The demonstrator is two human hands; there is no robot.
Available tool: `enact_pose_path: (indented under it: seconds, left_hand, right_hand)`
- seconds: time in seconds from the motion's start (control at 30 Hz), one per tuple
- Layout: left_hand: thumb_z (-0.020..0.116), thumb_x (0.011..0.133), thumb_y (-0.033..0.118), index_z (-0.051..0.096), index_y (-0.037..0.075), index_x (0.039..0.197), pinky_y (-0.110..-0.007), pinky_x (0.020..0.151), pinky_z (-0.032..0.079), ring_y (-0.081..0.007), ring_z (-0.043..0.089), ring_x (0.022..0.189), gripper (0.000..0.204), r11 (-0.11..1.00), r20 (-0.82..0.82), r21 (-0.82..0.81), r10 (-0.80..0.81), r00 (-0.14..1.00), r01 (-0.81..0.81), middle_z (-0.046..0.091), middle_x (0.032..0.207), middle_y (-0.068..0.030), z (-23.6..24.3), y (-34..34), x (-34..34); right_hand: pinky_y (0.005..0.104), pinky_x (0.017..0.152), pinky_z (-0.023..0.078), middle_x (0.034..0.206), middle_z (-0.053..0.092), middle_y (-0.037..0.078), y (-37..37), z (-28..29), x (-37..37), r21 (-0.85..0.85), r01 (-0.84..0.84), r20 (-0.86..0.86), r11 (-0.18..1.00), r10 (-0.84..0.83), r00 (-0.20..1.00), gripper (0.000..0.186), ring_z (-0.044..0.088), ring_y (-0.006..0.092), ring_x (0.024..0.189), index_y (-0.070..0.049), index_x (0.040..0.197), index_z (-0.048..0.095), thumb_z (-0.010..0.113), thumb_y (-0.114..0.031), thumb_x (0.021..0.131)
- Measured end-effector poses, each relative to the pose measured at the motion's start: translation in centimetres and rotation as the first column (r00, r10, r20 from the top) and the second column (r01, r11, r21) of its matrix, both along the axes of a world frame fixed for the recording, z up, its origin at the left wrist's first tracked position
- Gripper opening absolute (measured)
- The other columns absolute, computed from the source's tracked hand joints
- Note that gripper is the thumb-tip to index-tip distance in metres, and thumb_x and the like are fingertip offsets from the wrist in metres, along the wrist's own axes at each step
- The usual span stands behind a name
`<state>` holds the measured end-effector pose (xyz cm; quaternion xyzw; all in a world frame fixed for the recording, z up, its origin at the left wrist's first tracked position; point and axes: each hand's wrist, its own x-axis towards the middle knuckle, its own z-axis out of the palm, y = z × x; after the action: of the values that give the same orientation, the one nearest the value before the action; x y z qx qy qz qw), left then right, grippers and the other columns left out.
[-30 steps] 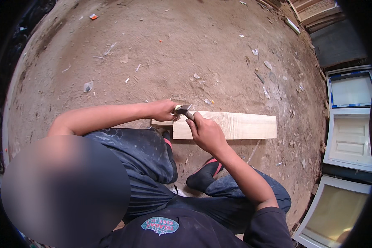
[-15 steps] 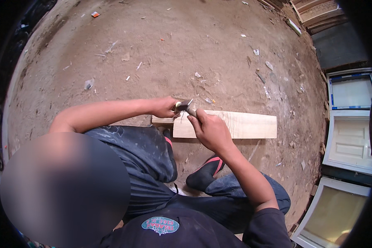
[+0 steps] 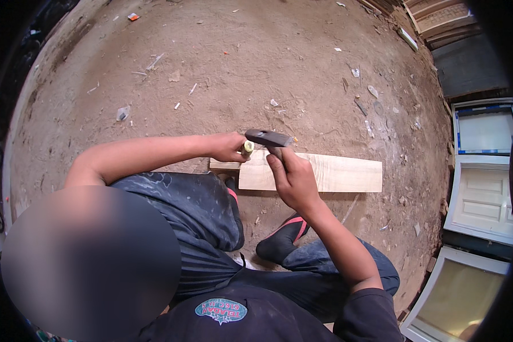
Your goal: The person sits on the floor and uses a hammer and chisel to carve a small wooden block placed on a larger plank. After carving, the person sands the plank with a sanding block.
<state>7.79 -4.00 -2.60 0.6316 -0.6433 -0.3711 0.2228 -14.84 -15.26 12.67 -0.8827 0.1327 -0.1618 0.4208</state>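
My left hand (image 3: 228,147) is closed around the handle of what looks like an upright chisel (image 3: 248,147). Only its pale yellow handle end shows; the blade is hidden beneath. In my right hand (image 3: 296,181) is a hammer (image 3: 268,137), gripped by its handle, with the dark metal head just above and beside the chisel's end. Under both hands lies a pale wooden plank (image 3: 342,172), its left end near the chisel. A second piece of wood (image 3: 224,165) sticks out from under the plank at the left.
Brown dirt floor (image 3: 211,68) spreads around, strewn with scraps of paper and plastic (image 3: 123,113). My feet in dark footwear with red straps (image 3: 290,233) are close to the plank's near side. White framed panels (image 3: 483,194) stand along the right.
The hammer has lifted off the chisel's end and its head has turned, so its long side now shows. My left hand and the plank have stayed nearly still.
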Motion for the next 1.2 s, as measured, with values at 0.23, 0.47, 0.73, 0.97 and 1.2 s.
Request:
enact_pose_path:
  seconds: [0.23, 0.47, 0.73, 0.97, 1.2]
  left_hand:
    - [0.070, 0.093, 0.033, 0.063, 0.007, 0.112, -0.049, 0.084, 0.052, -0.0427, 0.067, 0.100, 0.033, 0.994, -0.020, 0.105, -0.020, 1.000, 0.022, 0.071, 0.106, -0.0204, 2.6, -1.0, -1.0]
    - [0.072, 0.091, 0.029, 0.063, 0.004, 0.102, -0.047, 0.080, 0.053, -0.0386, 0.070, 0.092, 0.029, 0.998, -0.046, 0.066, -0.004, 0.999, 0.007, 0.071, 0.096, -0.0196, 2.0, -0.5, -0.7]
    - [0.071, 0.090, 0.029, 0.063, 0.003, 0.110, -0.050, 0.083, 0.053, -0.0434, 0.068, 0.097, 0.033, 0.982, 0.038, 0.190, -0.029, 0.999, 0.021, 0.071, 0.101, -0.0227, 4.8, -0.8, -1.1]
    - [0.069, 0.091, 0.028, 0.063, 0.006, 0.109, -0.049, 0.083, 0.052, -0.0421, 0.068, 0.095, 0.029, 0.996, -0.007, 0.088, -0.031, 0.999, 0.032, 0.072, 0.100, -0.0212, 3.2, -1.5, -1.3]
    - [0.070, 0.092, 0.029, 0.061, 0.007, 0.118, -0.048, 0.087, 0.053, -0.0411, 0.067, 0.104, 0.035, 0.996, 0.086, 0.083, -0.041, 0.995, 0.034, 0.071, 0.109, -0.0200, 1.9, -0.6, -0.7]
  right_hand:
    - [0.0527, 0.060, 0.046, 0.071, 0.062, 0.026, -1.7, -1.9, -0.5, -0.232, -0.027, -0.231, 0.972, -0.028, 0.973, 0.027, 0.061, 0.0476, 0.068, -0.002, 0.091, 0.055, 0.066, -0.025, 0.100]
    - [0.0393, 0.057, 0.046, 0.067, 0.059, 0.015, -1.3, -0.3, -0.3, 0.106, 0.041, 0.112, 0.993, -0.053, 0.992, 0.020, 0.061, 0.0207, 0.059, 0.001, 0.110, 0.063, 0.056, -0.017, 0.105]
    - [0.0424, 0.057, 0.044, 0.066, 0.056, 0.022, -1.1, -0.2, -0.2, -0.050, 0.037, -0.141, 0.998, -0.043, 0.989, 0.023, 0.056, 0.0376, 0.057, 0.000, 0.100, 0.061, 0.058, -0.023, 0.105]
    - [0.0498, 0.062, 0.049, 0.073, 0.064, 0.023, -1.9, -2.1, -0.9, 0.031, 0.017, 0.170, 0.999, -0.022, 0.985, 0.018, 0.065, 0.0465, 0.071, 0.001, 0.104, 0.061, 0.057, -0.017, 0.103]
    - [0.0449, 0.058, 0.046, 0.067, 0.058, 0.022, -0.8, 0.2, -0.3, -0.069, -0.005, -0.063, 0.998, 0.001, 0.998, 0.021, 0.058, 0.0398, 0.059, -0.003, 0.098, 0.058, 0.057, -0.023, 0.105]
